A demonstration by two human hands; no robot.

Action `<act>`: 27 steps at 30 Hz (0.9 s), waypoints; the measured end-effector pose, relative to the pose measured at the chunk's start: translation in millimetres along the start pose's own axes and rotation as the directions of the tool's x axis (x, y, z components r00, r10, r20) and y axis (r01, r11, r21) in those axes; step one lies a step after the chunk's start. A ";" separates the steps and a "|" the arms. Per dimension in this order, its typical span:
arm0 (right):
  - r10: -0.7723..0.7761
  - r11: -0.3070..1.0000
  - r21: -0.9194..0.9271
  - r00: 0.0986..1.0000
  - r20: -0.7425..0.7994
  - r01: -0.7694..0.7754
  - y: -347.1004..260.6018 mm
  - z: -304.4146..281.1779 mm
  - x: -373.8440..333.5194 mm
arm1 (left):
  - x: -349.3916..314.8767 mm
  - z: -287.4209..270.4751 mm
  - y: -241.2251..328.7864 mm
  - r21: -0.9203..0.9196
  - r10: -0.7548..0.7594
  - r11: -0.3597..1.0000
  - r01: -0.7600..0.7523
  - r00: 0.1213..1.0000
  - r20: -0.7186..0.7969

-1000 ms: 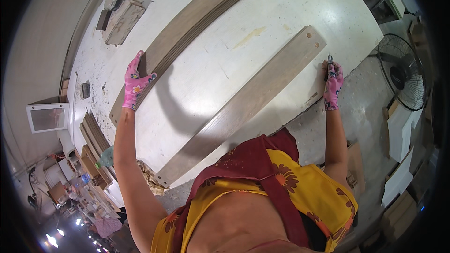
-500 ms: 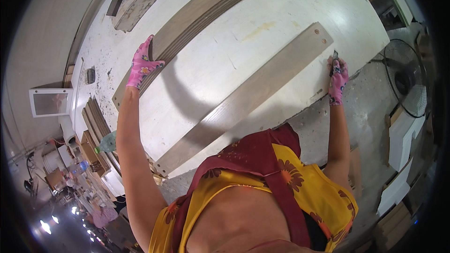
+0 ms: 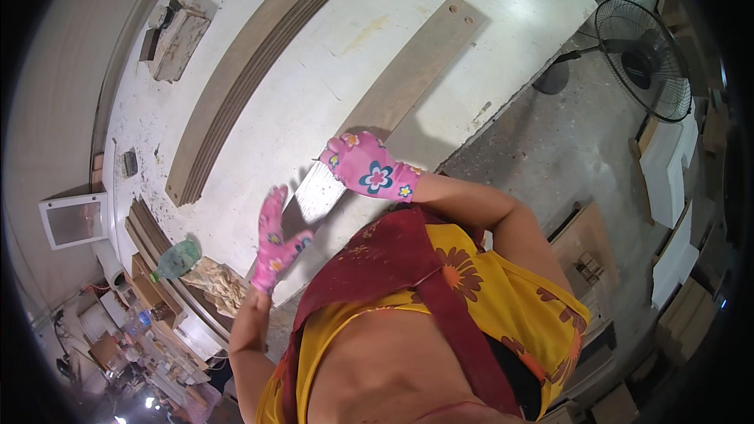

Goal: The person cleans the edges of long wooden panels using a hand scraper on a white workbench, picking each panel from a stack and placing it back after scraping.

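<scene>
A single grey-brown wooden board [image 3: 416, 63] with two round plugs at its far end lies aslant on the white table. My right hand [image 3: 369, 166], in a pink flowered glove, is closed over the middle of this board. From its fingers pokes a thin dark tip of a small knife [image 3: 317, 159]; the rest is hidden in the fist. Nearer me, my left hand [image 3: 276, 243], gloved alike, lies at the board's near part with thumb and fingers spread, holding nothing. To the left rests a stack of similar boards [image 3: 259, 47], their edges lined up.
The white table [image 3: 518, 23] ends in an edge on the right, with a standing fan [image 3: 644, 59] beyond. A stained block [image 3: 181, 43] sits at the far left. A green plastic bottle [image 3: 179, 257] and crumpled brown paper [image 3: 216, 283] lie by the near left corner.
My right hand has come from the table's right edge leftward onto the single board. My left hand has left the stack and moved nearer me, to that board. The view has shifted.
</scene>
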State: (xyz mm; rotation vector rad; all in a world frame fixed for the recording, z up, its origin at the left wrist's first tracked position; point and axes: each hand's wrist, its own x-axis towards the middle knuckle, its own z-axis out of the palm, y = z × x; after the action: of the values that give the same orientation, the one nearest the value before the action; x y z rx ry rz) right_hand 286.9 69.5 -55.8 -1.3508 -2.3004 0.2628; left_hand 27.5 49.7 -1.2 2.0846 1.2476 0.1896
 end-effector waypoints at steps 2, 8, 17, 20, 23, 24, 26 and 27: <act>0.140 0.990 -0.035 0.985 0.100 -0.137 25.2 -3.4 -0.8 | -21.5 19.0 -16.6 0.175 0.128 0.978 -0.116 0.990 -0.061; 0.549 0.677 -0.330 0.750 -0.369 -0.658 294.2 -118.6 -45.1 | -38.4 37.4 -34.1 0.282 0.142 0.956 -0.081 0.969 -0.200; 0.560 0.691 -0.205 0.693 -0.455 -0.693 237.3 -96.2 -19.5 | -39.0 39.4 -36.7 0.323 0.147 0.944 -0.066 0.961 -0.234; 0.518 0.761 -0.134 0.718 -0.465 -0.635 226.3 -64.1 -21.3 | -36.6 37.1 -35.5 0.340 0.117 0.940 -0.036 0.969 -0.219; 0.367 0.928 0.057 0.874 -0.319 -0.368 152.9 -3.2 -18.0 | -42.0 38.3 -34.2 0.350 0.091 0.937 -0.006 0.970 -0.227; 0.298 0.947 0.189 0.929 -0.220 -0.259 104.6 14.5 -13.7 | -43.2 39.1 -35.5 0.351 0.088 0.936 -0.002 0.969 -0.230; 0.037 0.987 0.156 0.999 0.013 -0.038 -1.9 32.2 -11.6 | -43.4 40.6 -42.5 0.327 0.131 0.943 -0.052 0.966 -0.224; -0.102 0.993 0.073 0.989 0.107 0.094 -41.4 31.7 -12.8 | -42.7 38.8 -41.3 0.321 0.143 0.945 -0.066 0.964 -0.224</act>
State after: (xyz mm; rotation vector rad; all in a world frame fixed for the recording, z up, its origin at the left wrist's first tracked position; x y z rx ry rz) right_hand 245.0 39.7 -71.4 -1.2135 -2.4176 0.3888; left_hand -7.4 8.2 -46.9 2.4628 1.3832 0.3249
